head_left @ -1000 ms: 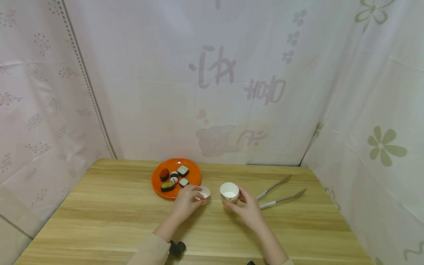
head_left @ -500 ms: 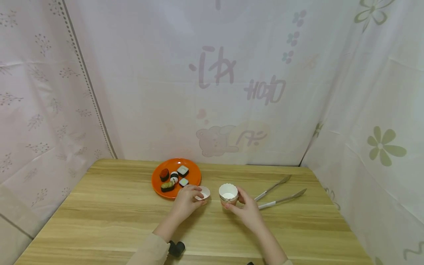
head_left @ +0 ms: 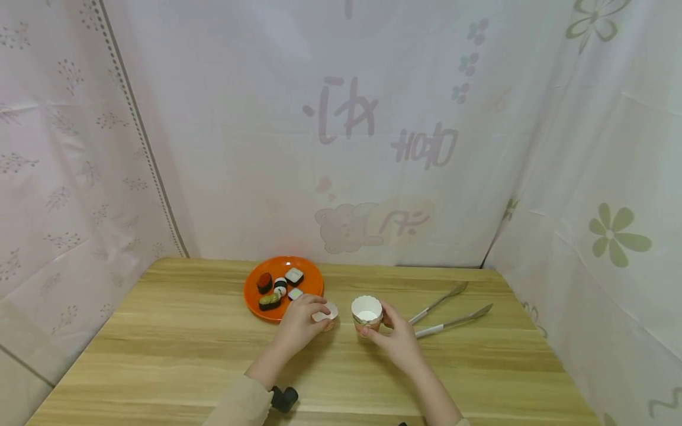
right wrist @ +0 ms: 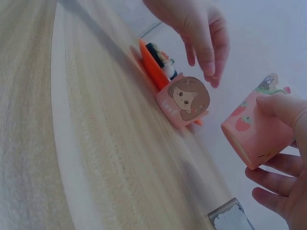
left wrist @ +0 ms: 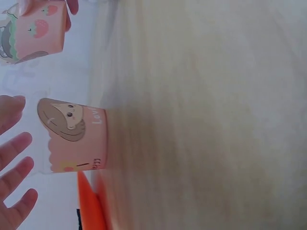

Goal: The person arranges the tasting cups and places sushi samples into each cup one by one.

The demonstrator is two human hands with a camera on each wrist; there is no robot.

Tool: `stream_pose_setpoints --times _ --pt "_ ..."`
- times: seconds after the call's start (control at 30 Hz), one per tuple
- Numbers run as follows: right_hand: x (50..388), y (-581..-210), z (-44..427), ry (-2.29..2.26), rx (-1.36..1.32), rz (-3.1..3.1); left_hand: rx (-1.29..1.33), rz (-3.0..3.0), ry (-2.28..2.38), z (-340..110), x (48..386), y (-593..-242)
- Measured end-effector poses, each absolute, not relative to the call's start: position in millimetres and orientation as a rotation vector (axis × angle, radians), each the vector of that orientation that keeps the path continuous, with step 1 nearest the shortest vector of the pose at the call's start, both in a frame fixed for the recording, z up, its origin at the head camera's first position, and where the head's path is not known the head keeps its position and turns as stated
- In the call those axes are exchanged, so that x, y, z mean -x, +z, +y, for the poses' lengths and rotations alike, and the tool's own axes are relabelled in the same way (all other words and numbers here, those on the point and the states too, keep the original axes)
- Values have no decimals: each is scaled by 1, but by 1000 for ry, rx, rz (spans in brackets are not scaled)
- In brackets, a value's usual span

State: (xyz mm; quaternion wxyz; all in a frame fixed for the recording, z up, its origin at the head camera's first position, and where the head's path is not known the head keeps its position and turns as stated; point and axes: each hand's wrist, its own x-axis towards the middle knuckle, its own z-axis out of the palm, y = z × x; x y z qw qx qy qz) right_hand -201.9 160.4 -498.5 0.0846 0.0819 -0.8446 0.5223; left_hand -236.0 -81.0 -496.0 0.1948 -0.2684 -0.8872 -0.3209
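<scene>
My right hand [head_left: 401, 340] grips a pink paper baking cup [right wrist: 256, 127] printed with strawberries, holding it off the table with its white inside facing up in the head view. A second pink baking cup [left wrist: 74, 136], printed with a girl's face, stands on the table by the orange plate. Just over its rim hovers my left hand [head_left: 301, 322], fingers apart and bent downward. The left wrist view shows a gap between those fingers and the cup. In the head view the left hand partly covers this cup.
The orange plate [head_left: 314, 269] bears several toy sushi pieces [head_left: 269, 302] at the back. Two tongs-like metal utensils [head_left: 453, 322] with white ends lie on the right. A small black object [head_left: 285, 399] is near the left sleeve. Patterned curtains [head_left: 266, 148] enclose the wooden table [head_left: 186, 349].
My right hand and its baking cup have shifted slightly left. The left hand stays nearly in place by the other cup.
</scene>
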Motion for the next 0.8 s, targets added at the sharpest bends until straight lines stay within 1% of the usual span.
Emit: stream_pose_setpoints --times 0.8 --pt "201 -500 160 1574 -307 -2483 768 -2490 -910 -71 228 -471"
